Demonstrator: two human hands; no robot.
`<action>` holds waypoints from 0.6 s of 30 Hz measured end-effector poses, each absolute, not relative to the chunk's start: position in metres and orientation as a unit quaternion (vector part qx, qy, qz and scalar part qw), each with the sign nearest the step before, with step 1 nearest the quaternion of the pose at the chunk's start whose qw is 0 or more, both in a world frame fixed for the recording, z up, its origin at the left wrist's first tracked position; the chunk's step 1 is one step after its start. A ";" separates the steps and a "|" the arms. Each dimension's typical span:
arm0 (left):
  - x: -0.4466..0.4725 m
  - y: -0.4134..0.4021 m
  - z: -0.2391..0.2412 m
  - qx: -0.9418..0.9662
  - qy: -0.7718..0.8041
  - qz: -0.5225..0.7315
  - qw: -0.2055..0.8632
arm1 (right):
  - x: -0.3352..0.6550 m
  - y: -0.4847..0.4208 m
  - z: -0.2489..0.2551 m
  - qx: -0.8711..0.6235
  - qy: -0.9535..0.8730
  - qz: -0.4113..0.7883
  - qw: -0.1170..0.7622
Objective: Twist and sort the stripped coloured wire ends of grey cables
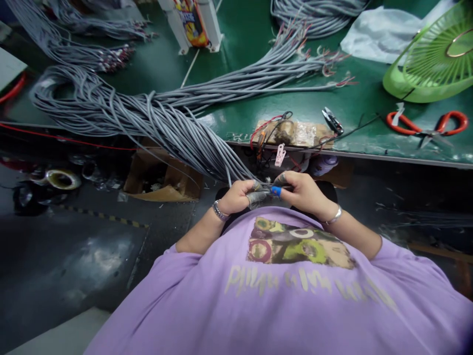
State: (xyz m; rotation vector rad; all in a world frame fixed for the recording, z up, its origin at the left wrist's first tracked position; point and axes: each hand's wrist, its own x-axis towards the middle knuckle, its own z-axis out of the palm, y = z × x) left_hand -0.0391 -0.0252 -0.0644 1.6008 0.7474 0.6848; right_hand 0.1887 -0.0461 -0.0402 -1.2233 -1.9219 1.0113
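Note:
A thick bundle of grey cables (pixel 177 133) runs off the bench edge down to my hands in front of my body. My left hand (pixel 238 196) is closed in a pinch on a grey cable near the bundle's lower end. Close against it, my right hand (pixel 305 193) also pinches, thumb and fingers together at the cable's end. Wrappings cover several fingertips, and blue tape (pixel 276 191) is around one right finger. The thin wires between the fingertips are too small to make out clearly.
On the green bench (pixel 229 118) lie more cables with stripped ends (pixel 328 64), orange-handled scissors (pixel 424 128), small snips (pixel 332 121) and a green fan (pixel 436 59). A pink clip (pixel 280 155) hangs at the edge. Below stands a cardboard box (pixel 162 172).

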 end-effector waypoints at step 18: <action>-0.045 -0.023 -0.068 0.723 0.294 0.248 0.574 | 0.194 -0.048 -0.042 -0.421 -0.590 0.606 0.328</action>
